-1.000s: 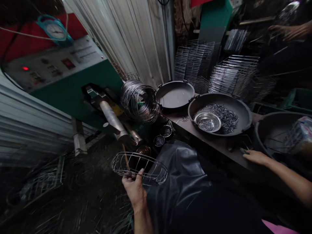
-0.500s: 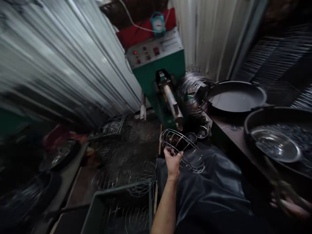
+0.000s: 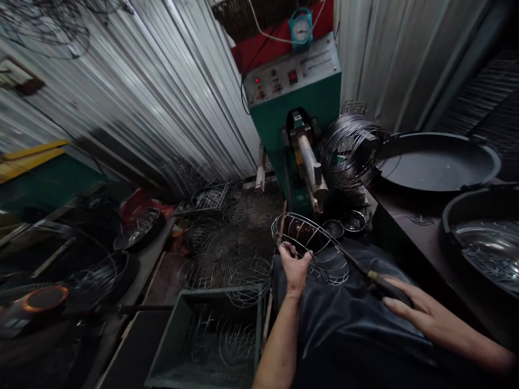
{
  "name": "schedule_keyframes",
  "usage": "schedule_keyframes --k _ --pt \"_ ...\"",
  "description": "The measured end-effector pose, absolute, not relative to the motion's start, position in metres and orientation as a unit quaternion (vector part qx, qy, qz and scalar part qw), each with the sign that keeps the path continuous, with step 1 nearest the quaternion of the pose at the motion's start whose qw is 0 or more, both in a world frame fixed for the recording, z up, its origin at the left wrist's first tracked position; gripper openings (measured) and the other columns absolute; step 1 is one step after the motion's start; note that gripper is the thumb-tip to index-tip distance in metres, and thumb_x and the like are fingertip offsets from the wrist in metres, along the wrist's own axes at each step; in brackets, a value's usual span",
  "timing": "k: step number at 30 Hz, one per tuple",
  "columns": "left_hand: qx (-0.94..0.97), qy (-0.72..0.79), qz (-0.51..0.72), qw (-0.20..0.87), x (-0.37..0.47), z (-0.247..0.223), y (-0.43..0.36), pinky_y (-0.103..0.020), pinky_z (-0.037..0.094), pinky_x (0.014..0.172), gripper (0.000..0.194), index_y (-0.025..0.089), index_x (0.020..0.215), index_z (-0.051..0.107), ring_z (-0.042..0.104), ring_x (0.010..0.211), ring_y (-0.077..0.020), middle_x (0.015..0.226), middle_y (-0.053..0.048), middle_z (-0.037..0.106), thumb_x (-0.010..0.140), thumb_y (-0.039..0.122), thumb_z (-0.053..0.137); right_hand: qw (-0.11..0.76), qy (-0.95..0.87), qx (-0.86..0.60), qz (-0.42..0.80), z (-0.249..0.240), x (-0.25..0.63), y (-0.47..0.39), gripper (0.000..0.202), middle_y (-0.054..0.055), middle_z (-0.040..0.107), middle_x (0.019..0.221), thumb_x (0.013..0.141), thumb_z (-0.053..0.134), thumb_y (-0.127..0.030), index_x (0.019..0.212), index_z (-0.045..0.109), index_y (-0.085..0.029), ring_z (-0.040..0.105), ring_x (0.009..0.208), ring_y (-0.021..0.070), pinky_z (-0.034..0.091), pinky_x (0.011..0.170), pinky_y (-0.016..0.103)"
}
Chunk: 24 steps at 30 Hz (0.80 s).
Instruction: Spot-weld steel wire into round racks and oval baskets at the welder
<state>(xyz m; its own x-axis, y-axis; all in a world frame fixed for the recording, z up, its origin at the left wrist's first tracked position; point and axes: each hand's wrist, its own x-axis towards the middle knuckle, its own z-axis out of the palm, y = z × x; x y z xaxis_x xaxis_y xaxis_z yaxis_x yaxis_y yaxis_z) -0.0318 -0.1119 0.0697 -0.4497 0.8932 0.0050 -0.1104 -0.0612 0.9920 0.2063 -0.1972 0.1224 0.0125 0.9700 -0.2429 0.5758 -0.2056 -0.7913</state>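
My left hand is closed on the near rim of a round wire cage, a guard of bent metal rods, held over my lap. In my right hand is a slim hand tool with a dark handle and a brass-coloured collar. Its long dark shaft reaches to the cage's right side; I cannot tell whether it touches the wire or what kind of tip it has. Beneath the cage, a dark apron covers my lap.
Ahead stands a green machine with a jutting metal arm. Wire coils lie beside it. Dark pans sit on the right bench. A green crate and several wire cages are at left.
My right hand has moved from the lower right edge toward the wire cage, bringing the slim tool to it. My left hand keeps its hold. The view has shifted left.
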Motion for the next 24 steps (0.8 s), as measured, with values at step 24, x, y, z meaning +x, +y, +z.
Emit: schedule_keyframes --k 24 --pt "0.404 0.607 0.575 0.371 -0.014 0.017 -0.137 -0.019 0.038 0.062 0.045 0.021 0.087 0.036 0.039 0.063 -0.0063 0.075 0.005 0.035 0.057 0.012 0.067 0.195 -0.521 -0.598 0.577 0.108 0.200 -0.200 0.059 0.003 0.065 0.077 0.071 0.053 -0.063 0.115 0.055 -0.023 0.062 0.074 0.0230 0.052 0.071 0.033"
